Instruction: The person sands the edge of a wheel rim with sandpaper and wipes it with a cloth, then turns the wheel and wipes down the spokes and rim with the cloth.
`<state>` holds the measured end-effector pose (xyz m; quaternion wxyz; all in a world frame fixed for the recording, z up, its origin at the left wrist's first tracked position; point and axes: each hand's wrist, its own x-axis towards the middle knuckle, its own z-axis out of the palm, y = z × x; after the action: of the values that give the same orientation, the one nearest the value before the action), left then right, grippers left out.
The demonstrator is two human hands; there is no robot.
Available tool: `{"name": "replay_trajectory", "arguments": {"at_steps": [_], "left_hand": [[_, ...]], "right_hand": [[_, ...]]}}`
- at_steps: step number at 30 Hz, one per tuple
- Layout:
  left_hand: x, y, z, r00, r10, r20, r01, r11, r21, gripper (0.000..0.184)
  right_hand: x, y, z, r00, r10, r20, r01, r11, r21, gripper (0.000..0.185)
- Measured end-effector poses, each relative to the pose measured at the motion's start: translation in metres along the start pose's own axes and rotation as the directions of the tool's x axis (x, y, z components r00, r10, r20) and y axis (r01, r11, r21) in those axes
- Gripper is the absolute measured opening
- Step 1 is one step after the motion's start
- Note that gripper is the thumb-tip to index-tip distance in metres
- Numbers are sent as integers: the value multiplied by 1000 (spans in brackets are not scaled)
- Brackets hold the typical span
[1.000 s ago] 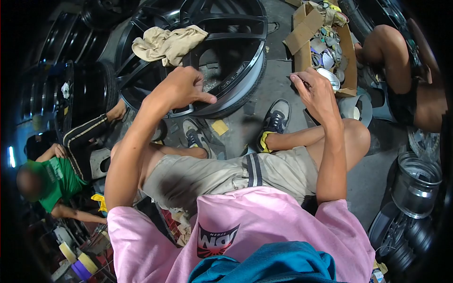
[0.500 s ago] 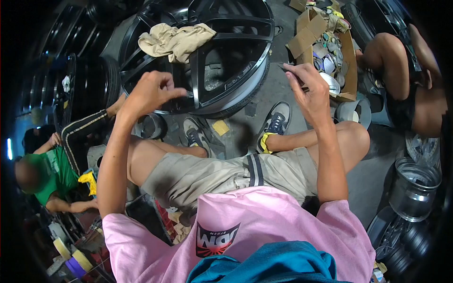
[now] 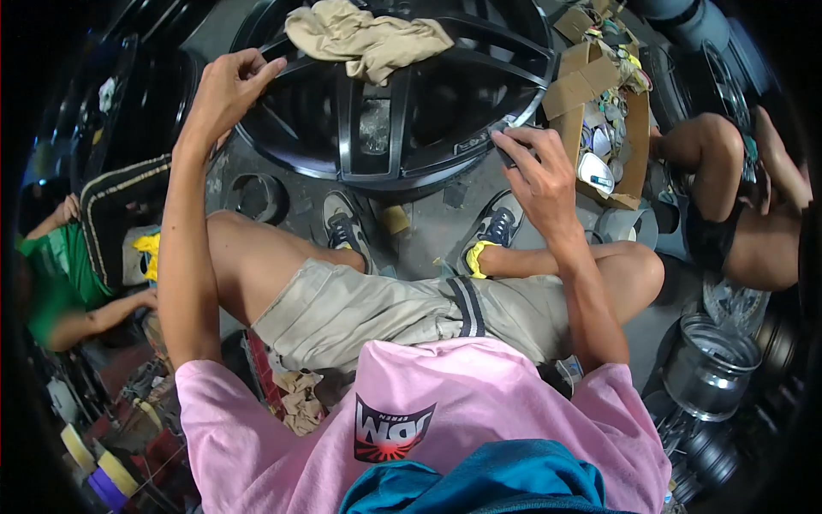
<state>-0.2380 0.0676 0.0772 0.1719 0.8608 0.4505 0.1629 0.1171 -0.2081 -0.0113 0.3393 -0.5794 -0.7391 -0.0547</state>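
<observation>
A large black wheel with a tyre [image 3: 372,128] lies on the floor in front of me, with a crumpled beige cloth [image 3: 368,38] on its upper spokes. My left hand [image 3: 224,92] is at the wheel's left edge, thumb stretched out and fingers bent apart from it, nothing visible between them. Whether it touches the rim cannot be made out. Near the wheel's right front edge, my right hand [image 3: 541,178] pinches a small dark object [image 3: 500,141], mostly covered by the fingers.
A cardboard box [image 3: 634,163] of discs and scraps stands right of the wheel. One person's bent leg [image 3: 717,158] is at the right, above a silver rim [image 3: 712,368]. Another person in a green shirt [image 3: 64,265] sits at the left. Tape rolls [image 3: 107,480] lie lower left.
The wheel and cloth appear further right and higher, with the spokes at a different angle. My left hand has moved left and up; my right hand is now close to the wheel's edge.
</observation>
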Motion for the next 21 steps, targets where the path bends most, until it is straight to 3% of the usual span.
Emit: {"name": "replay_trajectory", "arguments": {"at_steps": [2,6,10,14,16,18,19,21], "left_hand": [[-3,-12,-1,994,-82,65,90,989,-121,45],[-5,-23,-1,991,-85,104,106,970,-219,45],[-6,-30,-1,988,-56,146,88,972,-219,46],[-12,-41,-1,988,-55,144,88,970,-228,45],[-10,-29,-8,989,-61,135,88,975,-204,46],[-8,-6,-24,953,-161,257,225,943,-244,33],[-11,-4,-22,986,-42,159,79,969,-235,37],[-13,-10,-22,986,-42,162,77,973,-217,37]], "right_hand": [[1,-11,2,1000,-10,22,10,1000,-6,57],[13,-54,9,985,-83,152,72,994,78,54],[26,-58,7,960,-123,251,101,990,96,60],[38,-57,5,931,-169,323,155,986,69,56],[52,-69,12,901,-268,340,232,962,145,49],[57,-71,12,892,-293,345,255,955,151,49],[56,-67,7,885,-296,358,267,955,130,47],[51,-59,-4,881,-276,385,260,961,95,39]]}}
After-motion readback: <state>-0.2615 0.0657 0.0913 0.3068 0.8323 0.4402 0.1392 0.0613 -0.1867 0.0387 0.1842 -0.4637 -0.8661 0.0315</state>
